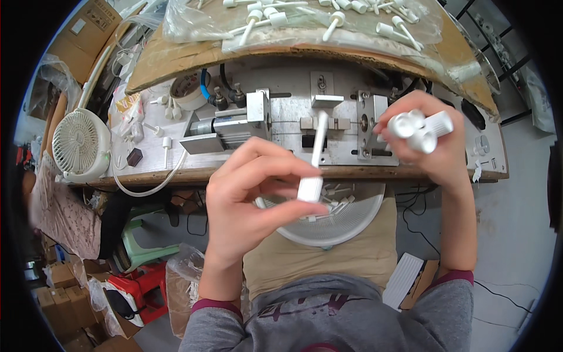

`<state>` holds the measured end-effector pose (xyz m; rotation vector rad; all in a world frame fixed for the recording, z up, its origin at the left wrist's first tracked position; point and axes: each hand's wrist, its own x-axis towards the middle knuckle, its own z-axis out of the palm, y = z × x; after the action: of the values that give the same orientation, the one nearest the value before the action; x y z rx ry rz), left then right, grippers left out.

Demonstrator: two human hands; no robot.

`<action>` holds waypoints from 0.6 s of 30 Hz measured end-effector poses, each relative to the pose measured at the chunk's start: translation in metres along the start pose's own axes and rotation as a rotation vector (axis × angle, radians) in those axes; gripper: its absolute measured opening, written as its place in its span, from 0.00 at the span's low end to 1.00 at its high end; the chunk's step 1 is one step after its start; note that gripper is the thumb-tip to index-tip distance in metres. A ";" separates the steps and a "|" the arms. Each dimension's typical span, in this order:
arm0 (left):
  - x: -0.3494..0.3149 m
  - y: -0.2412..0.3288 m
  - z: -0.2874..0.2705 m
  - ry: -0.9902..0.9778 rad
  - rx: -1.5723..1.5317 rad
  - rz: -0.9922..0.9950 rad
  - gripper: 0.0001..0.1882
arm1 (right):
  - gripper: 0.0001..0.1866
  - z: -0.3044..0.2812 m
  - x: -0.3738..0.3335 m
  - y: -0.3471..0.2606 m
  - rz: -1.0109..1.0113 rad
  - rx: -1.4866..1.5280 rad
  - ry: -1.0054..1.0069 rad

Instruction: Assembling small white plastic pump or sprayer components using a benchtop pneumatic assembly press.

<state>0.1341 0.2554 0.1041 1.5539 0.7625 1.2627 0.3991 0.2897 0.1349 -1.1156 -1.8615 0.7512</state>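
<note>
My left hand [237, 196] pinches a white ribbed cap [311, 190] between thumb and fingers. A thin white stem [319, 139] rises from that cap, its tip in front of the metal fixture [324, 123] on the bench. Several white caps [423, 141] are bunched in the closed fingers of my right hand [447, 167], their hollow ends facing me. This hand is at the right end of the fixture, in front of its upright metal plate. Over my lap sits a white mesh basket [325, 239] with several white stemmed pieces in it, partly hidden by my left hand.
A cardboard sheet [193, 60] above the fixture bears clear plastic and several white stemmed caps. On the bench's left are a pneumatic cylinder [226, 128], a tape roll [189, 89] and a white fan [81, 144]. A red stool [153, 293] and cartons stand at lower left.
</note>
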 end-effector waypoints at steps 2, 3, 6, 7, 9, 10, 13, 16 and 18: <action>-0.001 -0.014 0.010 0.036 0.432 0.170 0.18 | 0.07 0.006 -0.005 -0.006 0.024 0.091 0.082; -0.002 -0.021 0.015 0.005 0.591 0.196 0.17 | 0.07 0.009 -0.007 -0.004 -0.046 0.084 0.115; -0.002 -0.044 0.022 -0.076 0.939 0.263 0.14 | 0.10 0.013 -0.013 0.003 -0.214 -0.071 0.170; -0.001 -0.047 0.023 -0.101 1.035 0.283 0.14 | 0.11 0.014 -0.015 0.001 -0.259 -0.153 0.190; 0.002 -0.041 0.025 -0.130 1.086 0.266 0.14 | 0.16 0.016 -0.020 0.002 -0.313 -0.249 0.241; 0.003 -0.038 0.025 -0.145 1.112 0.257 0.14 | 0.16 0.017 -0.023 0.004 -0.313 -0.253 0.252; 0.012 -0.041 0.023 -0.107 1.199 0.305 0.15 | 0.14 0.021 -0.027 0.004 -0.317 -0.251 0.291; 0.013 -0.048 0.016 -0.130 1.152 0.343 0.15 | 0.09 0.032 -0.032 0.001 -0.030 0.076 0.325; 0.016 -0.044 0.017 -0.175 1.199 0.314 0.15 | 0.08 0.036 -0.036 -0.002 0.139 0.356 0.331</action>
<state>0.1590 0.2798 0.0687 2.7772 1.3072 0.8335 0.3768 0.2539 0.1068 -1.0692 -1.3244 0.8769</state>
